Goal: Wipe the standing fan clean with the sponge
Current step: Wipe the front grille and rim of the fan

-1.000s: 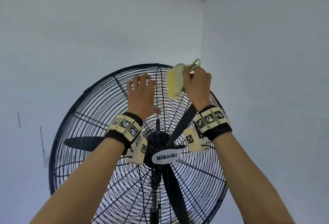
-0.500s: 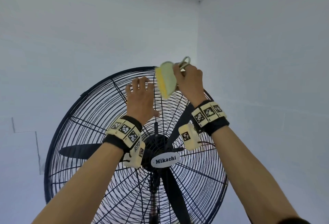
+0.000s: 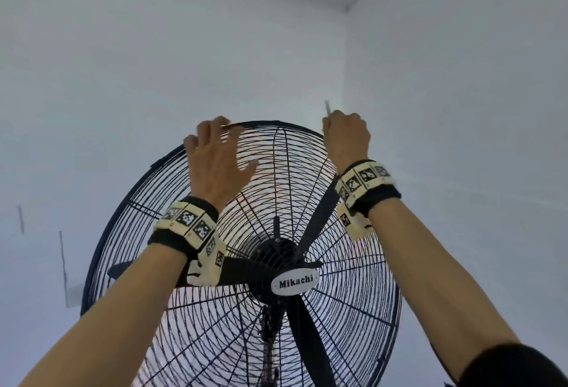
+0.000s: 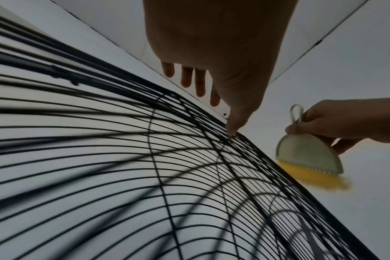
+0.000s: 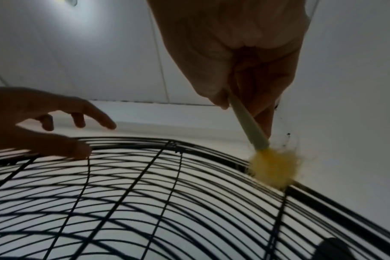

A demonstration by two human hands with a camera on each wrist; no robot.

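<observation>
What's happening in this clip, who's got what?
A person is cleaning a black standing fan. Their right hand grips a small pale-handled cleaning tool with a yellow head, the sponge, and presses that yellow end against the upper right rim of the grille. The left hand rests open on the top of the grille, thumb touching the wires, seemingly steadying it. The fan's blades look still.

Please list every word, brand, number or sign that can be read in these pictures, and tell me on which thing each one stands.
"Mikachi": black letters on the white oval badge at the hub of the standing fan, head view.
The wristbands carry black-and-white square code patterns, not readable text.
In the two wrist views no text shows: not on the fan grille, nor on the cleaning tool in the right hand.
</observation>
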